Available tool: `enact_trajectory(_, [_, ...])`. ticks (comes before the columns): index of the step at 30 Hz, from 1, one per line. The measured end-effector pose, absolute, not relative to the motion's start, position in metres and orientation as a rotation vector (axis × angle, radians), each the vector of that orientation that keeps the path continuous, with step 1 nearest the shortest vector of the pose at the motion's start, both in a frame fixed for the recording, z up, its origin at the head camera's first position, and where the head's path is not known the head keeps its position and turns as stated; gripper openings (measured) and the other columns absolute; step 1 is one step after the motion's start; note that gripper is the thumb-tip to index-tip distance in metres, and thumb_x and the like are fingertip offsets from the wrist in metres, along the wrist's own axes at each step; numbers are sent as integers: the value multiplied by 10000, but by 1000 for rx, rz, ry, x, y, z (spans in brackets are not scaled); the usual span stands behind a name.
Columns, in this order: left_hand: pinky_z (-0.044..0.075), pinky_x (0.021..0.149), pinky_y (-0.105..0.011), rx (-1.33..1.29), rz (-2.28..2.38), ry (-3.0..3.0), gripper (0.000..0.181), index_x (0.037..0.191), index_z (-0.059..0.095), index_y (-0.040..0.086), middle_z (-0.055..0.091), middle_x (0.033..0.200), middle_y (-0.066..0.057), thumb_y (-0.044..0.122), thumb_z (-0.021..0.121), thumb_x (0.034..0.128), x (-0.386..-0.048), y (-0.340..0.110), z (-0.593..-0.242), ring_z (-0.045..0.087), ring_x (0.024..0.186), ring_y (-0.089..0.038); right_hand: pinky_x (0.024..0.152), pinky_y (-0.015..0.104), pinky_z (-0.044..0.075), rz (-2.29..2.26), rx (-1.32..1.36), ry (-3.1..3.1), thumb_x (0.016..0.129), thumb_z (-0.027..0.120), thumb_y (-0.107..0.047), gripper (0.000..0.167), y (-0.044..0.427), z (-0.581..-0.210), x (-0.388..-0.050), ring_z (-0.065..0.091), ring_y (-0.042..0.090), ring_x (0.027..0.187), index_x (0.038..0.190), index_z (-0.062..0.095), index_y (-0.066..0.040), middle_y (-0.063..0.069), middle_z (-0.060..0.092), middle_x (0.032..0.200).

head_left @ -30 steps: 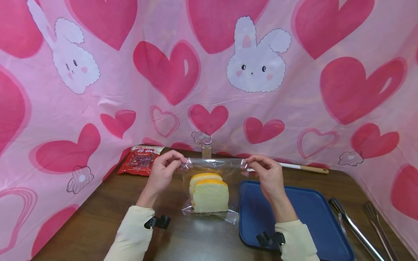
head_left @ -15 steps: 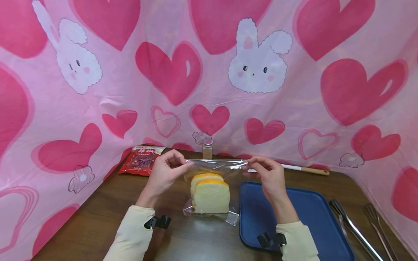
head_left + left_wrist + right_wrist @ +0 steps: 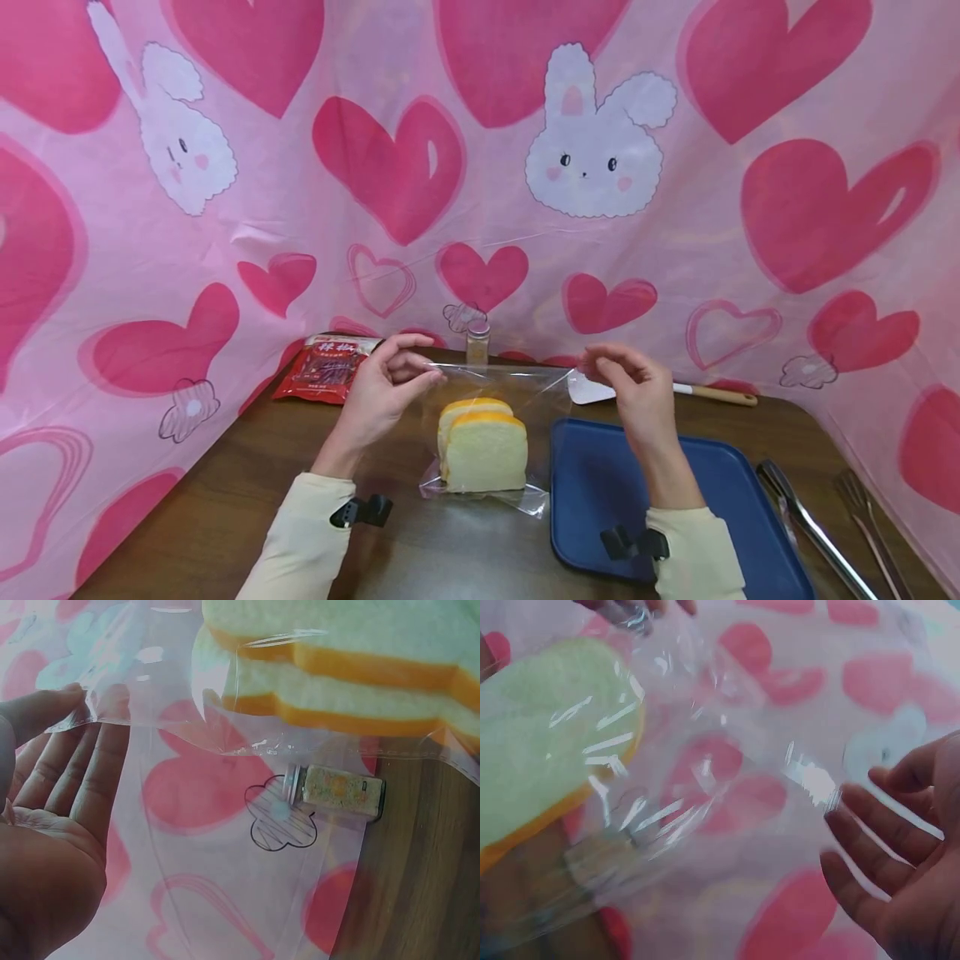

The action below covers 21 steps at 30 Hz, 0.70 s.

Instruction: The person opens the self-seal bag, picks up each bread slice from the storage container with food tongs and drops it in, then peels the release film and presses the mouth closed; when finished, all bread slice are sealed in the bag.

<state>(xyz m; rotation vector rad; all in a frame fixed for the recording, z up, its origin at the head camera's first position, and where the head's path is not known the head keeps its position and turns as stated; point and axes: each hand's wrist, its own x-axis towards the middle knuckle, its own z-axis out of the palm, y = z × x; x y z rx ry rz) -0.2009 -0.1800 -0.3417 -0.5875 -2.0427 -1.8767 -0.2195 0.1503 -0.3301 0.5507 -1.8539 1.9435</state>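
A clear plastic bag [image 3: 551, 396] with sliced bread [image 3: 487, 452] inside stands on the table, its top edge stretched between my hands. My left hand [image 3: 378, 400] pinches the upper left corner; the left wrist view shows the thumb over the film and the fingers behind it. My right hand [image 3: 643, 396] is at the upper right corner with its fingers loosely spread. In the right wrist view the bag's corner [image 3: 814, 784] meets the right fingertips [image 3: 840, 817], and the thumb stands off it. The bread slices [image 3: 360, 671] lean together, yellow crust up.
Behind the bag stands a small seasoning jar [image 3: 477, 343]. A red chili packet [image 3: 321, 371] lies at back left. To the right are a blue tray [image 3: 705, 492], tongs [image 3: 810, 525], a fork-like utensil [image 3: 870, 525] and a white spatula [image 3: 588, 388] with a wooden handle [image 3: 723, 395].
My right hand has moved right and its fingers have spread from the bag's corner, uncovering the spatula's head. My left fingers have lifted slightly. The bread stays in place.
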Motion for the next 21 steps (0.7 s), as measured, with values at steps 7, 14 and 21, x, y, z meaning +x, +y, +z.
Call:
enact_trajectory(7, [634, 833, -259, -610, -1859, -2082, 511, 1378, 594, 62, 770, 951, -18, -20, 788, 913, -200, -179, -341, 773, 883, -106, 917, 356, 634, 1273, 770, -2402, 950, 779, -194, 359, 105, -279, -212, 721, 190, 1105, 1288, 736, -79, 84, 765, 1224])
enact_trajectory(14, [617, 741, -260, -614, -1829, -2138, 527, 1392, 596, 118, 767, 978, -83, 11, 797, 917, -196, -182, -338, 755, 878, -132, 846, 341, 609, 924, 1123, -2773, 894, 833, -297, 301, 54, -264, -230, 675, 175, 985, 1160, 795, -160, -34, 762, 1086])
enact_trajectory(21, [616, 720, -312, -645, -1793, -2210, 527, 1408, 590, 150, 767, 1037, -158, 46, 792, 932, -194, -184, -335, 725, 851, -157, 734, 262, 556, 822, 1258, -2861, 913, 828, -210, 79, 37, -262, -235, 620, 136, 827, 976, 819, -163, -77, 750, 877])
